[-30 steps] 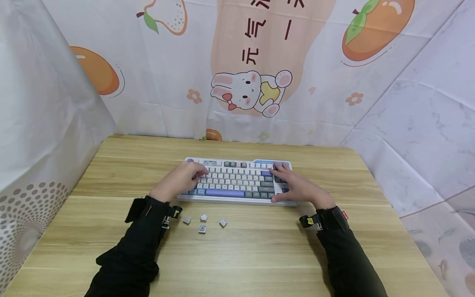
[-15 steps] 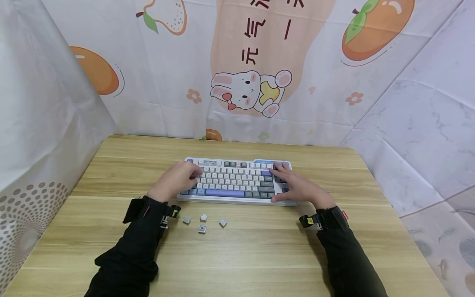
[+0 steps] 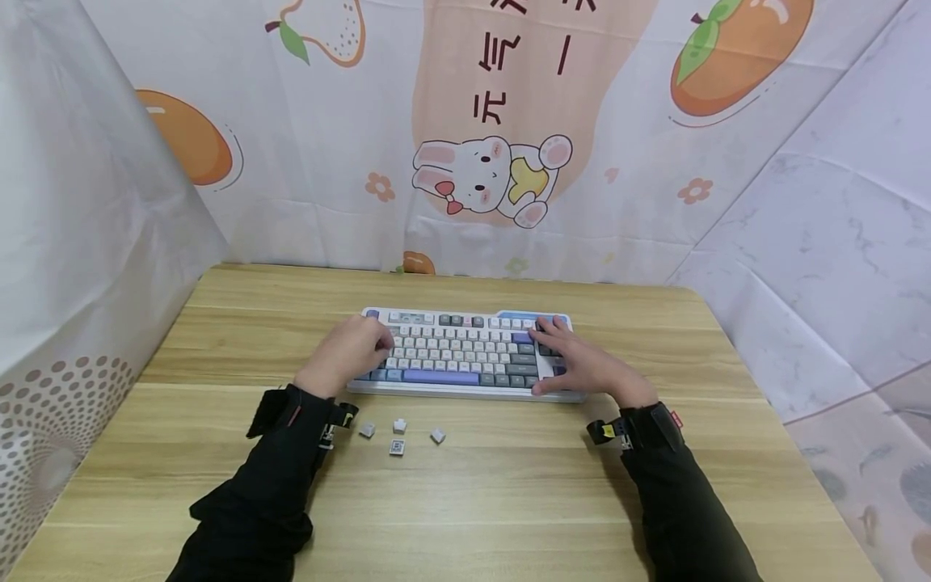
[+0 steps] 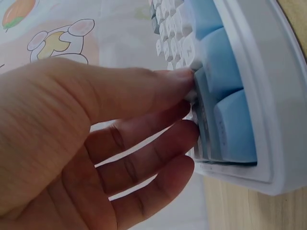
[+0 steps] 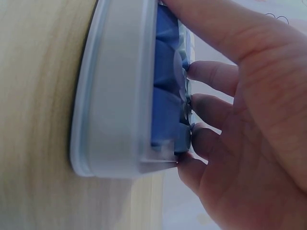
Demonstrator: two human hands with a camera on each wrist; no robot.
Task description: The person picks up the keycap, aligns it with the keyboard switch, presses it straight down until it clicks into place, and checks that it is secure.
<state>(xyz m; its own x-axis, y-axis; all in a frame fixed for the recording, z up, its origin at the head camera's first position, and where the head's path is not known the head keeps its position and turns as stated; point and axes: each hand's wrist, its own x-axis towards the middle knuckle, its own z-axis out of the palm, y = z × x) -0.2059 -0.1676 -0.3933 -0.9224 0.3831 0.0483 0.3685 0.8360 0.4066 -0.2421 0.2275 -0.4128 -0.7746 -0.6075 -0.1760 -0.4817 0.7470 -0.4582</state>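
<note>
A white keyboard [image 3: 465,391] with white, grey and blue-purple keys lies toward the back of the table. At its left end, my left hand [image 3: 347,349] pinches a small whitish keycap [image 4: 192,94] between thumb and index finger among the keys; fingers mostly hide it. The other fingertips are close to the keys in the left wrist view. Over the right end, my right hand [image 3: 587,368] rests with spread fingers on the keys and its thumb at the front edge. Several loose keycaps [image 3: 399,426] lie on the table in front of the keyboard.
The wooden table [image 3: 465,509] extends around the keyboard. Behind it hangs a white curtain [image 3: 313,210] printed with fruit and a rabbit. More curtain hangs at the left and right sides.
My left hand has drawn slightly left across the keyboard, uncovering a few keys. The right hand, keyboard and loose keycaps have stayed in place.
</note>
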